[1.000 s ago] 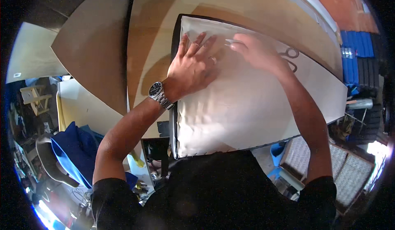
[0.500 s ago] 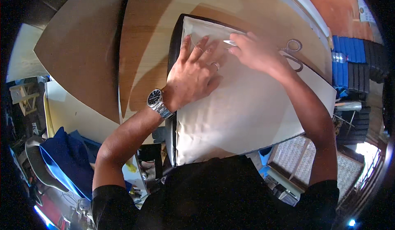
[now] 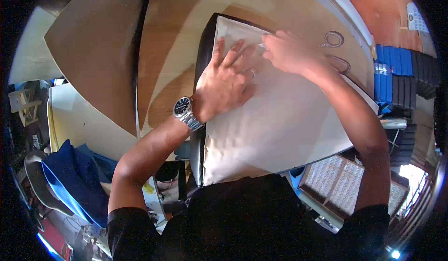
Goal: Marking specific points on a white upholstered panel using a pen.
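Note:
A cream-coloured sheet (image 3: 280,116) with wrinkles along its left edge lies over a black-edged panel (image 3: 198,153). On the upper left of the sheet my left hand (image 3: 228,86) presses flat, fingers spread, with a ring on one finger and a steel watch at the wrist. Just to its right, near the sheet's far edge, my right hand (image 3: 291,53) is closed in a pinch, somewhat blurred. A small white pointed piece (image 3: 262,45) shows barely at its fingertips; its kind is unclear. Beside the right wrist, scissors (image 3: 333,39) show their two handle loops; their blades are hidden.
The panel rests on a wooden table (image 3: 170,51). A large brown curved sheet (image 3: 93,51) lies at the left. Dark blue cloth (image 3: 74,181) is heaped at lower left. Stacks of blue and black pieces (image 3: 394,58) stand at right, above a patterned box (image 3: 333,181).
My right hand has shifted slightly up, and less of the white piece shows at its fingertips. The left hand keeps its place on the sheet. The whole view has shifted a little.

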Available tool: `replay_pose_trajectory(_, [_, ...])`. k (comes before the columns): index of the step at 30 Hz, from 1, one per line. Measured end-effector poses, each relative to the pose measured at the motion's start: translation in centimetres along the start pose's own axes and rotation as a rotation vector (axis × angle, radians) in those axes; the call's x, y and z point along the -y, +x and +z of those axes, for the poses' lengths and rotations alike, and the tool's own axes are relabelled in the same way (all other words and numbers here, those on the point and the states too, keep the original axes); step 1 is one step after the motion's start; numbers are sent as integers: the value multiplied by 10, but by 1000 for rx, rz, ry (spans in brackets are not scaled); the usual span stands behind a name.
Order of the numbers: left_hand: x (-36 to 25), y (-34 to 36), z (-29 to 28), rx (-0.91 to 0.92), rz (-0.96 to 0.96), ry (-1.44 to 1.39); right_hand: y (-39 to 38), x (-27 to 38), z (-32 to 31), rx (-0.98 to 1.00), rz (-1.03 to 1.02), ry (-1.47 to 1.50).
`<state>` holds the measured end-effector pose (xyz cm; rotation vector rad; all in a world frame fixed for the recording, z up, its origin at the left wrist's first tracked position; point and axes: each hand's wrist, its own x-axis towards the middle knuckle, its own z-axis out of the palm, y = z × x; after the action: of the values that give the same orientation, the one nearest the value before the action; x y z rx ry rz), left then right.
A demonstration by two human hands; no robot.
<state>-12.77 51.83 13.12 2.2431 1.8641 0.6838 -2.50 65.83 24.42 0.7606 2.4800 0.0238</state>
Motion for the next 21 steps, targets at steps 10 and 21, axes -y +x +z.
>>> replay_pose_trajectory(10, [0, 0, -2, -12, -2, -56, 11, 9, -9, 197, 138, 79])
replay_pose_trajectory(21, [3, 0, 10, -147, 35, -77, 32, 17, -10, 296, 218, 121])
